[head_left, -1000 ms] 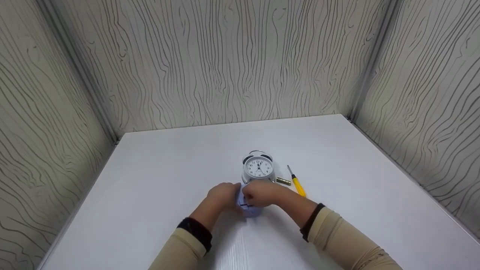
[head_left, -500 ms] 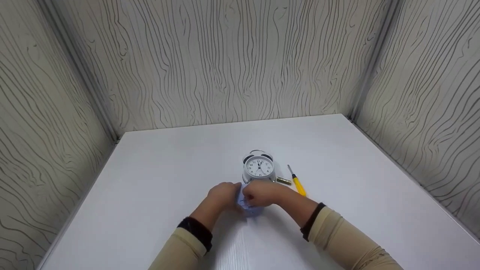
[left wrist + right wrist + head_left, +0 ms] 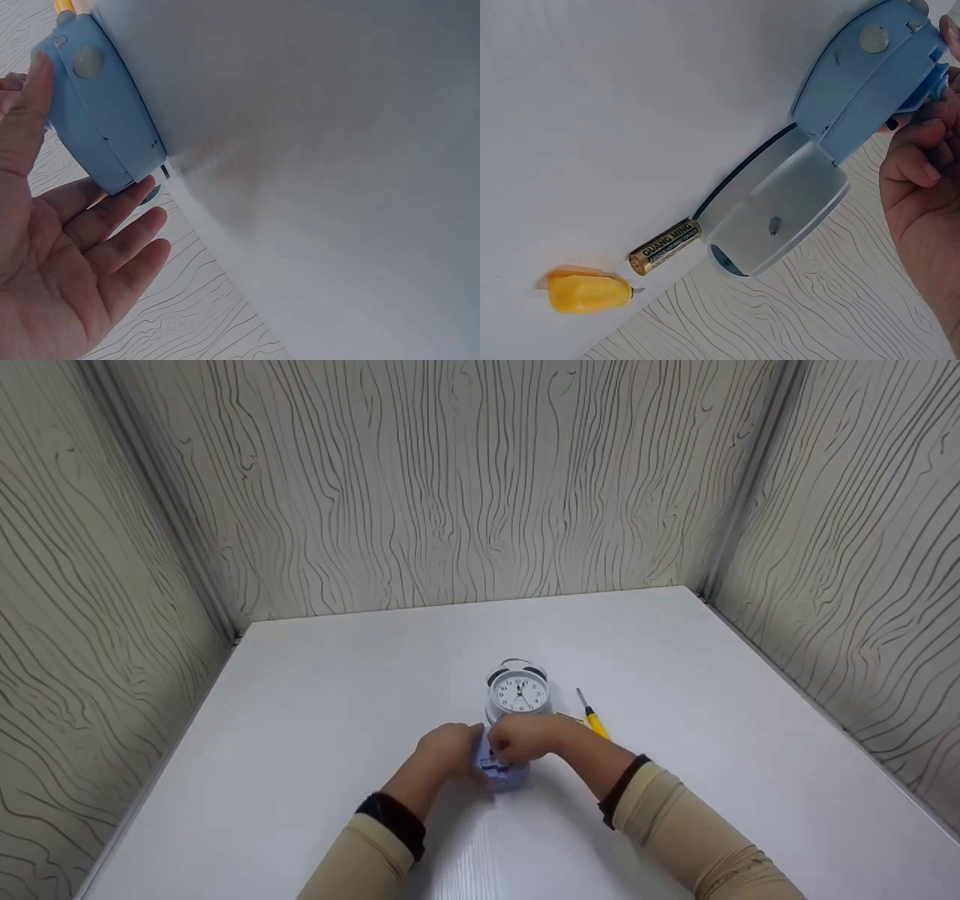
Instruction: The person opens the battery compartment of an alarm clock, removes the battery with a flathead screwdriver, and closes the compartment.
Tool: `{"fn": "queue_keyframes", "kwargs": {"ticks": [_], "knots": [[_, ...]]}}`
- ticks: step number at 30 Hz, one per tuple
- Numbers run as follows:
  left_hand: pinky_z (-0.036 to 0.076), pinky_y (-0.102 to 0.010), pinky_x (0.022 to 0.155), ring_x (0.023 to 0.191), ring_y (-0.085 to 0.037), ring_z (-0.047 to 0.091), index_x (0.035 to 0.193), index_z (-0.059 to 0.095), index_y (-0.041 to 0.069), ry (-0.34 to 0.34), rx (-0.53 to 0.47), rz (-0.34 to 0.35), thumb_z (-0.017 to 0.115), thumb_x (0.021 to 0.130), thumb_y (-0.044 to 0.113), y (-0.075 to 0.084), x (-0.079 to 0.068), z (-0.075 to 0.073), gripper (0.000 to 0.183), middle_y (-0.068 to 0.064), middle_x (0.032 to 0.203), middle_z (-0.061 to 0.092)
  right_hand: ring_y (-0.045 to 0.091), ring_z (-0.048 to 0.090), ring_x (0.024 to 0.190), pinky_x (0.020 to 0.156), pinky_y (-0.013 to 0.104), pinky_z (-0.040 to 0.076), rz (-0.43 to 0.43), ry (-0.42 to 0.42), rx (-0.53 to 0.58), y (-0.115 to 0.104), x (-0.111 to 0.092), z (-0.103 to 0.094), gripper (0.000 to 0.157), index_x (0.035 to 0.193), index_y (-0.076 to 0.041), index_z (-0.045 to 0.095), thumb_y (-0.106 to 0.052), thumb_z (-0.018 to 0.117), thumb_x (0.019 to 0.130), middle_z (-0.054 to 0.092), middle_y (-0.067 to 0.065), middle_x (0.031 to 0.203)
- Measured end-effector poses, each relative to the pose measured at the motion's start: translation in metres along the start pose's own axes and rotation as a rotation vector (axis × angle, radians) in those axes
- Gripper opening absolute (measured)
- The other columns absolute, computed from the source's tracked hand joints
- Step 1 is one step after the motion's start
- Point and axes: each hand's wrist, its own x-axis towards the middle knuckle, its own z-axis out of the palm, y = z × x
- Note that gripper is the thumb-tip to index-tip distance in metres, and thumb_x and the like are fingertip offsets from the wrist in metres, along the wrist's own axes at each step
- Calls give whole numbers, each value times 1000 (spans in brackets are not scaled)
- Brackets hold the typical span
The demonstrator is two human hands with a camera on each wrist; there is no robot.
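Right wrist view: left hand (image 3: 56, 270) grips the blue case (image 3: 859, 75), right hand (image 3: 926, 191) pinches its flap (image 3: 924, 88), which looks open. One battery (image 3: 664, 246) lies loose, so the job seems half done.

Soft light, probably from overhead, is brightening the white tabletop (image 3: 345, 697), faint shadows are lying between the sleeves (image 3: 360, 855), fine detail is looking soft, and both wrist views are appearing dim and greyish.

The device (image 3: 109, 116) is blue, the clock (image 3: 519, 694) white, the battery (image 3: 665, 246) gold, walls (image 3: 450, 472) grain-patterned.
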Motion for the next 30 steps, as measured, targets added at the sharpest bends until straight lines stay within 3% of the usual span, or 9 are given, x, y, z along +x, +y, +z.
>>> {"fn": "queue_keyframes", "kwargs": {"ticks": [9,20,24,30], "knots": [[42,-38,94,111,-25,53,135,46,15,-6,-43,-22,82,60,40,2,-1,-2,87,-8,119,60,9,50,64,55,22,43,16,-26,23,1,1,-3,5,82,-17,59,-13,58,86,52,-5,69],[41,-38,95,114,-25,52,136,45,15,-10,-28,-24,82,62,40,1,0,-1,85,-7,121,59,9,49,63,57,21,43,4,86,-72,-2,1,11,6,80,-16,60,-15,58,85,53,-7,67],[45,-38,89,105,-25,56,132,49,14,6,-15,1,82,61,42,0,1,1,83,-7,111,62,8,47,60,54,21,41,10,111,-76,-4,-2,13,8,77,-16,59,-15,58,85,51,-7,64],[45,-38,90,106,-25,55,135,45,15,13,39,5,81,60,45,-2,2,3,88,-8,114,61,8,43,56,51,21,37,-49,141,-141,-6,-5,12,13,72,-15,55,-13,58,84,47,-7,61]]}}
